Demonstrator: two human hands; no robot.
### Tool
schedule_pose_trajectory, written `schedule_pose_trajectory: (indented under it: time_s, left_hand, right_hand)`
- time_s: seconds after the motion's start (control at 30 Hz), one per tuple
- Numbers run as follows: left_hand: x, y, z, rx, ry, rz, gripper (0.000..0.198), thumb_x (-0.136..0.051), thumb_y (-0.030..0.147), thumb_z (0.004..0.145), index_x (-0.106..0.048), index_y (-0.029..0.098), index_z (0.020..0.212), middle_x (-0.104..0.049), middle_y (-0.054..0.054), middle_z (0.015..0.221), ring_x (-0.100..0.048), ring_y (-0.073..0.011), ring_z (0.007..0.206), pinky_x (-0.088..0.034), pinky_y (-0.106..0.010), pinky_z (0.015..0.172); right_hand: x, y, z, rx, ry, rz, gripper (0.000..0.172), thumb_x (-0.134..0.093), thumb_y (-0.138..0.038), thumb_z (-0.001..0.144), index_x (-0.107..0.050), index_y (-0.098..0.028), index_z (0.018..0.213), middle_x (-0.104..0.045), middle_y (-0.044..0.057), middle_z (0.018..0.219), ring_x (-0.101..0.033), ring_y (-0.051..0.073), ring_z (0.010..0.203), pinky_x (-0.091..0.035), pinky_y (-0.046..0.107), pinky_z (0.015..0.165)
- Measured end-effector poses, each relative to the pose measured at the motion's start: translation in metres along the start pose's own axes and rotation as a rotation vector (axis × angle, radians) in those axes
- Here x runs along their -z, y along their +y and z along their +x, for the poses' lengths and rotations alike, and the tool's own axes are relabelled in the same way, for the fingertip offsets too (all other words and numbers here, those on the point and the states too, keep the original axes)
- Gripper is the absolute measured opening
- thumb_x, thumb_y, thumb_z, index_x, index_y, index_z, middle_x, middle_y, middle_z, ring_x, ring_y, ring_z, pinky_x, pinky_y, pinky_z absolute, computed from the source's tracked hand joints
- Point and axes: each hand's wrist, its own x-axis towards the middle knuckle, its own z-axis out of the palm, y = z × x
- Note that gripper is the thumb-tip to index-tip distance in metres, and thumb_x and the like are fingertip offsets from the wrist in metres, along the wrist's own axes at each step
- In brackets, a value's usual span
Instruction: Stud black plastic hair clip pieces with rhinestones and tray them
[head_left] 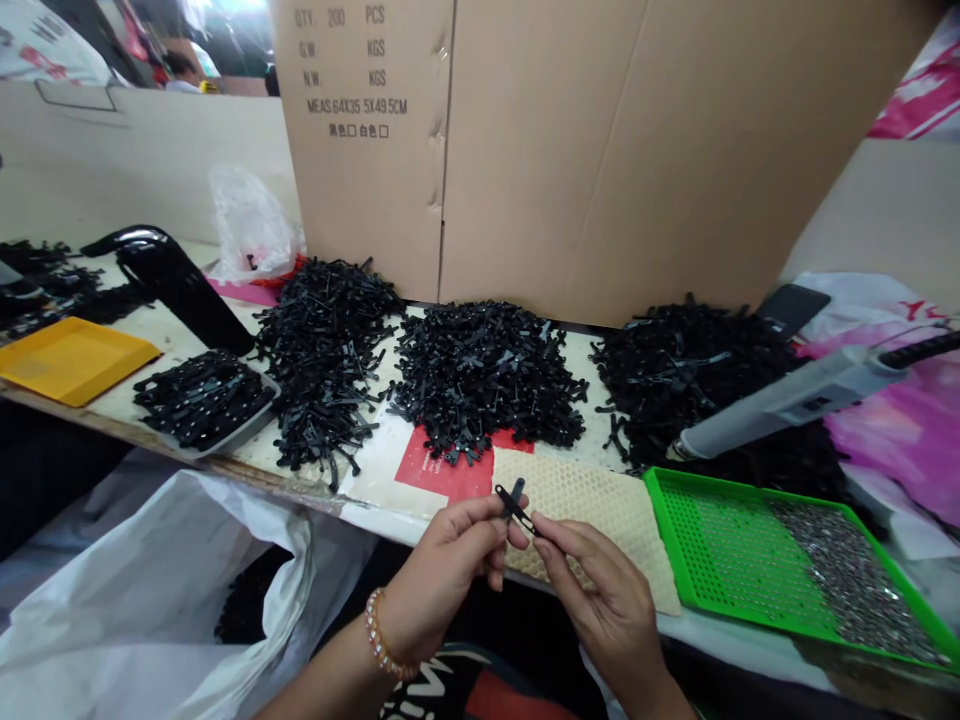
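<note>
Two small flat black link-like pieces (514, 503) cross each other between my hands, just above the front of the bench. My left hand (461, 545), with a beaded bracelet at its wrist, pinches them near the crossing. With thumb and forefinger, my right hand (600, 580) grips the lower right end of the slotted piece. Under and behind the hands lies a beige honeycomb-textured mat (600, 500). Straight ahead is a heap of similar black pieces (487, 375). To the right sits a green tray (664, 540) holding many tiny shiny metal parts.
More black heaps stand left (322, 350) and right (675, 360). A grey corded power tool (787, 400) lies over the right heap. At left are a filled clear tray (247, 425), a glossy black curved part (176, 285) and a yellow tray (75, 355). A cardboard sheet (600, 150) rises behind.
</note>
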Motion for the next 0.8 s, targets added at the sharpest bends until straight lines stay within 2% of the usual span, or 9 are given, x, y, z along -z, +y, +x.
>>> schedule_pose_trajectory:
  time_s: [0.17,0.27,0.37,0.43,0.53,0.63,0.8]
  left_hand:
    - [-0.001,-0.002,0.002,-0.012,-0.013,0.005,0.016,-0.060,0.026,0.074,-0.064,0.012,0.082,-0.059,-0.002,0.076,-0.043,-0.0075,0.055,-0.037,-0.021,0.053]
    - [-0.002,-0.005,0.003,-0.028,-0.011,0.040,0.022,-0.060,0.034,0.078,-0.064,0.012,0.079,-0.057,-0.002,0.073,-0.041,-0.0075,0.056,-0.035,-0.021,0.052]
    - [0.000,-0.008,0.008,-0.041,0.045,0.110,0.038,-0.058,0.048,0.080,-0.065,0.011,0.078,-0.050,0.001,0.064,-0.033,-0.0062,0.051,-0.026,-0.020,0.047]
    - [0.004,-0.010,0.013,-0.042,0.114,0.135,0.043,-0.060,0.053,0.077,-0.066,0.010,0.081,-0.043,0.004,0.059,-0.028,-0.0055,0.049,-0.020,-0.021,0.046]
    - [0.013,-0.008,0.021,-0.084,0.195,0.162,0.045,-0.063,0.055,0.075,-0.067,0.011,0.081,-0.043,0.005,0.057,-0.029,-0.0058,0.050,-0.020,-0.021,0.048]
    - [0.022,-0.003,0.026,-0.140,0.224,0.197,0.042,-0.064,0.053,0.074,-0.067,0.012,0.077,-0.049,0.003,0.058,-0.036,-0.0069,0.054,-0.025,-0.020,0.052]
    - [0.031,-0.002,0.026,-0.109,0.172,0.225,0.041,-0.064,0.054,0.074,-0.066,0.012,0.075,-0.054,0.001,0.059,-0.043,-0.0085,0.056,-0.029,-0.021,0.055]
  right_hand:
    - [-0.001,0.007,-0.005,-0.008,-0.025,-0.016,0.027,-0.053,-0.017,0.093,-0.060,-0.023,0.119,-0.066,0.007,0.105,-0.064,0.019,0.093,-0.054,0.029,0.082]
    - [-0.004,0.008,-0.008,0.014,-0.037,-0.036,0.028,-0.053,-0.015,0.093,-0.058,-0.023,0.120,-0.066,0.007,0.105,-0.064,0.019,0.093,-0.054,0.030,0.081]
    - [-0.006,0.006,-0.009,0.075,-0.047,-0.047,0.032,-0.053,-0.012,0.093,-0.056,-0.024,0.123,-0.066,0.006,0.106,-0.063,0.018,0.094,-0.053,0.029,0.082]
    - [-0.004,0.006,-0.005,0.088,-0.097,-0.045,0.032,-0.053,-0.015,0.093,-0.054,-0.024,0.125,-0.064,0.006,0.109,-0.062,0.018,0.098,-0.052,0.029,0.084]
    - [0.005,0.021,0.017,0.045,-0.145,-0.077,0.028,-0.052,-0.023,0.094,-0.057,-0.022,0.122,-0.060,0.008,0.114,-0.058,0.020,0.105,-0.051,0.032,0.088]
    - [0.011,0.050,0.055,0.036,-0.149,-0.245,0.024,-0.049,-0.021,0.095,-0.060,-0.020,0.117,-0.059,0.009,0.110,-0.056,0.023,0.101,-0.049,0.038,0.087]
    - [-0.001,0.086,0.107,0.136,-0.438,-0.640,0.018,-0.061,-0.012,0.085,-0.069,-0.020,0.099,-0.062,0.007,0.097,-0.053,0.025,0.092,-0.048,0.036,0.078]
